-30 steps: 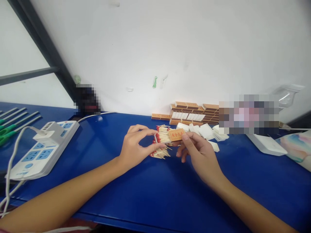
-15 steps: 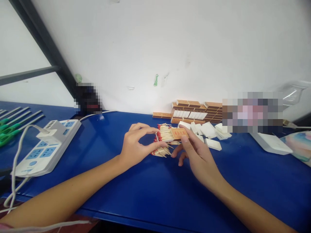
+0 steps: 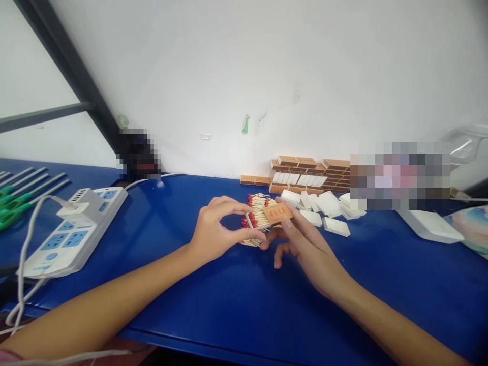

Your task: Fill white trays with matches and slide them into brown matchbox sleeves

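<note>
Leftward slides the orange sleeve [image 3: 277, 214], covering more of the match-filled tray [image 3: 249, 220]! Right hand [image 3: 310, 246] grips it, some fingers hidden underneath; left hand [image 3: 213, 223] pinches the tray, thumb and forefinger slightly parted. They partly mask loose matches [image 3: 251, 243] on the glossy blue table [image 3: 213, 300]; pixelation [image 3: 400, 175] blots the right, before a scuffed pale wall [image 3: 213, 76].

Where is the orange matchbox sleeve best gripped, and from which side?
Probably best to grip the orange matchbox sleeve by its opposite edges near the right end, coming from the right, as the right hand does. It is a flat shell with narrow sides to pinch, and the match-filled tray juts from its left end, where the left hand holds that tray.
</note>
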Action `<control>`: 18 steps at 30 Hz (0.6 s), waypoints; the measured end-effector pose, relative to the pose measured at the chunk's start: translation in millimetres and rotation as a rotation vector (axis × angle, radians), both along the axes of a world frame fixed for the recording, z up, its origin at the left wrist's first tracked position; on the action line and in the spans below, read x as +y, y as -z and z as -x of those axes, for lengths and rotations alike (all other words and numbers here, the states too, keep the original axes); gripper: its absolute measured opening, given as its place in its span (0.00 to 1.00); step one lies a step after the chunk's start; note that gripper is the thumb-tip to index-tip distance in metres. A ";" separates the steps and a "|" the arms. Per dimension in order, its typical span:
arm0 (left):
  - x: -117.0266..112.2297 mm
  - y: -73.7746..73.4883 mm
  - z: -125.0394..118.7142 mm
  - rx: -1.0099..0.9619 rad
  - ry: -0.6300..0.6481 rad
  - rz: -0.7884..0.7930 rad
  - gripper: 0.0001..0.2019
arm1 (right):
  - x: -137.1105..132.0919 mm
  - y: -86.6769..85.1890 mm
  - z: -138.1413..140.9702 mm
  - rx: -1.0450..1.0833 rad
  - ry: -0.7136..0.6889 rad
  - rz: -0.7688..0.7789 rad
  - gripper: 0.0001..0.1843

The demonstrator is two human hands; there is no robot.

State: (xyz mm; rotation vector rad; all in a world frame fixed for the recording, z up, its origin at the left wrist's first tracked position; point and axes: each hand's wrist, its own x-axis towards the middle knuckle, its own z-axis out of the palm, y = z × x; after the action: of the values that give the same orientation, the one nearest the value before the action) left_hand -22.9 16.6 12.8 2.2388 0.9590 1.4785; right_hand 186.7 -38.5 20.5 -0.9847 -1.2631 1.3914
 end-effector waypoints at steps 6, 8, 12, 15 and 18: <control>-2.6 2.0 -1.7 0.003 -0.020 0.056 0.23 | -2.7 3.5 0.3 -0.007 -0.032 -0.027 0.42; -2.8 3.4 -2.0 0.028 -0.019 0.050 0.23 | -2.7 4.8 0.4 -0.049 -0.010 -0.057 0.42; -3.2 3.4 -1.1 0.057 -0.019 -0.026 0.21 | -3.4 4.5 1.4 -0.099 -0.022 -0.095 0.42; -3.2 1.5 0.1 0.060 -0.017 -0.029 0.23 | -6.6 3.1 3.6 -0.112 -0.046 -0.096 0.42; -2.8 1.7 0.4 0.129 0.080 -0.014 0.28 | -12.2 3.4 7.1 -0.113 -0.134 -0.051 0.42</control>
State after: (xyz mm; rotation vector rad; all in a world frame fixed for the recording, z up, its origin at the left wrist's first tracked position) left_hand -23.4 13.8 11.1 2.3785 0.8864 1.3248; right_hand 179.6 -50.7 17.1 -0.9696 -1.4639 1.4140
